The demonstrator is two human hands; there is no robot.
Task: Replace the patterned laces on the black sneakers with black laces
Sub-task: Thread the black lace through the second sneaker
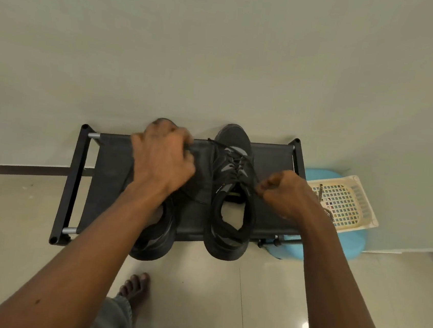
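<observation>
Black lace pinched just beside the right sneaker, on the low rack.

We see the black lace (237,163) crisscrossed through the eyelets of the right sneaker (225,234), with one strand running out to our right hand (284,193). That grip is narrow, thumb and fingers pinching the lace end just right of the shoe's opening. The left sneaker (154,240) stands alongside, mostly under our left hand (162,158). Its fingers curl over the forefoot, blurred, so we cannot tell what that grip holds. Both shoes sit toes to the wall on a black rack (70,180). To its right, a cream basket (363,191) holding the patterned laces (329,213) rests on a blue plastic piece (351,244).
</observation>
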